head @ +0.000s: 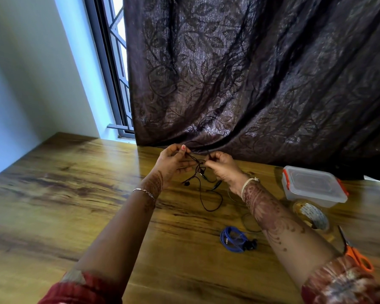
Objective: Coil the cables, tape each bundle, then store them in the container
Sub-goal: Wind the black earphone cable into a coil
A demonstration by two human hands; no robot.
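Note:
A thin black earphone cable (203, 189) is held up above the wooden table (75, 194), its loose end looping down onto the wood. My left hand (173, 163) pinches the cable at the top between thumb and fingers. My right hand (224, 167) pinches the same cable just to the right. A coiled blue cable (233, 239) lies on the table near my right forearm. A clear container (312, 187) with a lid and orange clips stands at the right. A roll of clear tape (314, 216) lies in front of it.
Orange-handled scissors (355, 253) lie at the right edge, partly under my right sleeve. Thin wire rings (249, 222) lie by my right forearm. A dark patterned curtain (250, 73) hangs right behind the hands. Wall and window stand at the left.

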